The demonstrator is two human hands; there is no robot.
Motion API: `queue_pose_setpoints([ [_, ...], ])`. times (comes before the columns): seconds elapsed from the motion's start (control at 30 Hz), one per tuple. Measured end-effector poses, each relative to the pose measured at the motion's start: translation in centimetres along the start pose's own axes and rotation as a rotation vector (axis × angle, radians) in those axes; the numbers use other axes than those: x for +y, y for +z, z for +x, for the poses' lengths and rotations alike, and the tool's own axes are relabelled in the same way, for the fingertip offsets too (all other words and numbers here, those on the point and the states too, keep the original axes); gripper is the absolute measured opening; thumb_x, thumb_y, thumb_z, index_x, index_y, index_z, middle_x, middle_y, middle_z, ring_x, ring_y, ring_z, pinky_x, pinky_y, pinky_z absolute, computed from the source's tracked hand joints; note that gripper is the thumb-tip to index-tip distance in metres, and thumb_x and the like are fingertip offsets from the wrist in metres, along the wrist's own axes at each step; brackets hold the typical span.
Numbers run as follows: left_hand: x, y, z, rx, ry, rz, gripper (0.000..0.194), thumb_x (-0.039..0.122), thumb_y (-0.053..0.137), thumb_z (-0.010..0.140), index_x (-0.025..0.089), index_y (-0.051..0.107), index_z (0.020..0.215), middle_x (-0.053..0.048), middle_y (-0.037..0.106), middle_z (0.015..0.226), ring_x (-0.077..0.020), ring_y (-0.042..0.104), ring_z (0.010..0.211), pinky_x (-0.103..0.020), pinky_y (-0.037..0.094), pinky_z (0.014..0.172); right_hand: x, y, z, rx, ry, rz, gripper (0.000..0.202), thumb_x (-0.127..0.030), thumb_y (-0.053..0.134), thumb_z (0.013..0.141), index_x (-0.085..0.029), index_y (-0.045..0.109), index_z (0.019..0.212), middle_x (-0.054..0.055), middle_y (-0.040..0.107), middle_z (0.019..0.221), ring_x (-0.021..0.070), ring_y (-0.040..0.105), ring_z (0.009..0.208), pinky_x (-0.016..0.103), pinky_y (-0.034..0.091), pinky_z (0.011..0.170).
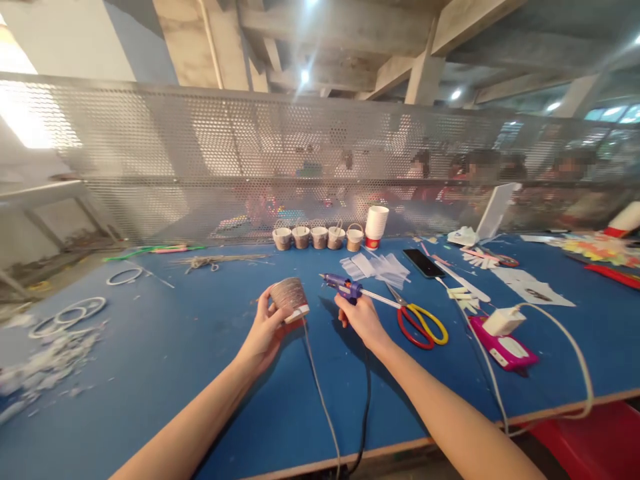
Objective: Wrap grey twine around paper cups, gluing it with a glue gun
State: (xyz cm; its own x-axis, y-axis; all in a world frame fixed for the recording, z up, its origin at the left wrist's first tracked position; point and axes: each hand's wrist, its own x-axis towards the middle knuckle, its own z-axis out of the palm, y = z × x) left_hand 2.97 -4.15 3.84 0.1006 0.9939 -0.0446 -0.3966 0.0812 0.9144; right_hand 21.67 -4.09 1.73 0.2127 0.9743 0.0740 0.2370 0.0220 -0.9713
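Observation:
My left hand [269, 327] grips a paper cup [291, 298] wound with brown cord, tilted on its side above the table. A white rim band shows at its lower right, and a loose length of cord [317, 380] trails from it toward the table's front edge. My right hand [364, 319] is wrapped round the handle of a blue hot glue gun [345, 287]. Its nozzle points left toward the cup, apart from it. A clear glue stick [385, 298] juts out of the gun's back, and a black cable [367, 407] runs down from it.
Several small cord-wrapped baskets [319, 238] and a stack of paper cups [376, 227] line the back by a perforated metal screen [200, 153]. To the right lie scissors [423, 325], a phone [423, 263] and a pink power strip [505, 347]. White rings [75, 313] and scraps [45, 367] lie left.

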Motion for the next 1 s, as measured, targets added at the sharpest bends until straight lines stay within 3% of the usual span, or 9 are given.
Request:
queue_pose_setpoints([
  [0.27,0.2,0.3,-0.4,-0.015,-0.002,-0.054,0.054,0.017,0.064,0.069,0.027,0.043,0.119,-0.001,0.064,0.097,-0.0191,0.067,0.081,-0.038,0.054,0.074,-0.9,-0.6,-2.5,-0.101,-0.038,0.025,0.031,-0.045,0.054,0.082,-0.019,0.057,0.066,-0.004,0.049,0.045,0.0116,0.050,0.045,0.022,0.040,0.048],
  [0.6,-0.5,-0.3,-0.2,-0.075,0.052,-0.070,0.075,0.014,0.070,0.062,0.031,0.038,0.129,-0.005,0.061,0.114,-0.0255,0.065,0.094,-0.044,0.049,0.083,-2.4,-1.2,-5.1,-0.194,-0.128,0.022,0.031,-0.049,0.056,0.084,-0.022,0.049,0.072,-0.007,0.042,0.050,0.0121,0.045,0.048,0.023,0.041,0.048],
  [0.8,-0.7,-0.4,0.0,-0.050,0.093,-0.087,0.084,0.011,0.070,0.062,0.035,0.037,0.136,-0.004,0.059,0.121,-0.0241,0.062,0.104,-0.042,0.048,0.090,-1.9,-2.2,-6.2,-0.241,-0.139,-0.016,0.030,-0.049,0.054,0.086,-0.021,0.051,0.077,-0.006,0.042,0.057,0.0112,0.042,0.050,0.023,0.039,0.049],
  [1.0,-0.5,-0.2,-0.2,-0.044,0.077,-0.093,0.082,0.014,0.069,0.066,0.036,0.035,0.137,-0.003,0.061,0.117,-0.0229,0.066,0.093,-0.043,0.050,0.085,-1.1,-1.6,-6.9,-0.189,-0.170,0.003,0.031,-0.050,0.054,0.086,-0.020,0.051,0.077,-0.005,0.047,0.057,0.0122,0.048,0.051,0.023,0.043,0.051],
])
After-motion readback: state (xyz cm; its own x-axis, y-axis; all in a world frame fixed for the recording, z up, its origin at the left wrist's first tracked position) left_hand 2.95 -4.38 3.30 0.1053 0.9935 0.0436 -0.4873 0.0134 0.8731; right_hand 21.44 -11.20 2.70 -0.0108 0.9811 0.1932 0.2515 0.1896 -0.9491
